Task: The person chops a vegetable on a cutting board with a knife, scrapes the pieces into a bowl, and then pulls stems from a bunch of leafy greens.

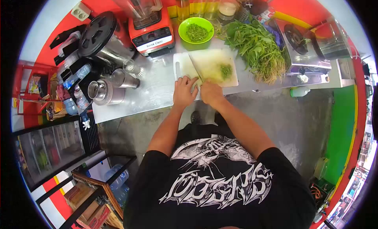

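A white cutting board (pixel 230 56) lies near the counter's front edge, with a small pile of chopped green herb (pixel 225 71) on its right half. My right hand (pixel 212 92) is closed around the handle of a knife (pixel 194 66), whose blade slants up and left across the board. My left hand (pixel 185 92) rests at the board's front left, beside the knife. Its fingers are bent slightly and apart, the thumb away from them, and I see nothing held in it. Behind the board, a bright green bowl (pixel 182 36) contains more chopped herb.
A large bunch of leafy greens with roots (pixel 258 47) lies right of the board. A red blender (pixel 151 36), metal cups (pixel 126 78) and a lidded steel container (pixel 106 41) stand left. Bottles (pixel 182 6) line the back. A gas stove (pixel 301 51) is at right.
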